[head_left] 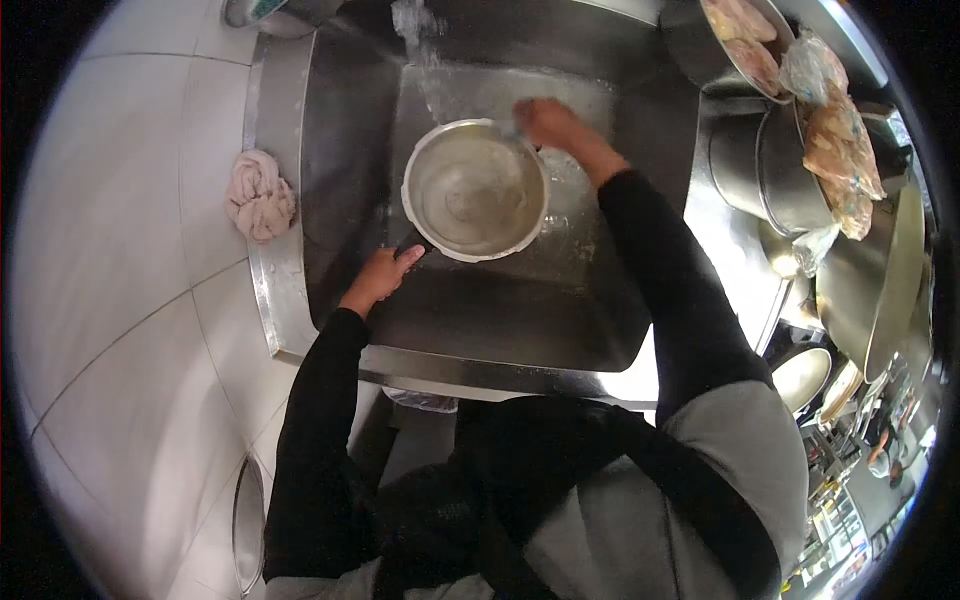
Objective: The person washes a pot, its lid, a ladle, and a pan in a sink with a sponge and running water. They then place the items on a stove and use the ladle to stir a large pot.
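Observation:
A round metal pot [475, 190] with a light, notched-looking rim is held over the floor of a deep steel sink [480, 320]. My left hand [382, 275] is closed around its dark handle at the lower left. At the pot's upper right rim is my right hand [550, 125], its fingers curled and smeared by motion. Something greyish shows at those fingertips, too blurred to name. Water [425, 60] streams down at the top of the sink, just beyond the pot.
A crumpled pinkish cloth [260, 197] lies on the sink's left ledge. To the right stand large metal pots [740, 165], with plastic bags of what looks like raw meat [840, 150] beside them. White tiles [120, 200] cover the left side. Farther right, a person [880, 455] is visible.

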`<state>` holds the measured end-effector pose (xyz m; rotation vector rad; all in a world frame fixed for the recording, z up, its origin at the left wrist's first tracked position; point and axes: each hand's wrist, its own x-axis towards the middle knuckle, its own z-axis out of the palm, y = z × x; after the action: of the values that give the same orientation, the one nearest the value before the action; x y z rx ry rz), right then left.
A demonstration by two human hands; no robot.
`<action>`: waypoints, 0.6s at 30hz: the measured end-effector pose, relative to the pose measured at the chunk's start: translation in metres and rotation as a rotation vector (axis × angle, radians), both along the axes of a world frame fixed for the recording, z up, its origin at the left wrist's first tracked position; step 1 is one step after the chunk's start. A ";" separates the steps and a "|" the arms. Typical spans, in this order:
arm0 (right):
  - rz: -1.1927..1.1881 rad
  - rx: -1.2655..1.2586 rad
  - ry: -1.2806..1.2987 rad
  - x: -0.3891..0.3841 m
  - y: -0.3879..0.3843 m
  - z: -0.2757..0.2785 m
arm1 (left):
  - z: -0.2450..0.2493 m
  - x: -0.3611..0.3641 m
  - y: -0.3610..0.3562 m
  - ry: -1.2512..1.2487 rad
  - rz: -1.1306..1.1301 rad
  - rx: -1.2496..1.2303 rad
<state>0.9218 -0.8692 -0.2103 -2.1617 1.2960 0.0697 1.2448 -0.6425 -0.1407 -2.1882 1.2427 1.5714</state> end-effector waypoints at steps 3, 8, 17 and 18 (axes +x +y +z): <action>-0.218 0.011 -0.278 -0.011 0.025 -0.056 | 0.009 -0.004 -0.003 -0.050 -0.007 0.050; -0.088 -0.049 0.330 -0.041 0.050 -0.077 | 0.008 0.006 0.005 -0.093 -0.259 -0.217; 0.335 0.013 -0.013 0.139 0.062 0.057 | 0.056 -0.025 -0.026 -0.291 -0.631 -0.309; 0.445 -0.019 0.030 0.144 0.071 0.067 | 0.060 -0.029 -0.030 -0.291 -0.660 -0.282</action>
<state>1.0658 -0.7981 -0.1428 -2.4346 0.8109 0.2697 1.2160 -0.6721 -0.0806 -1.7617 1.9002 0.8309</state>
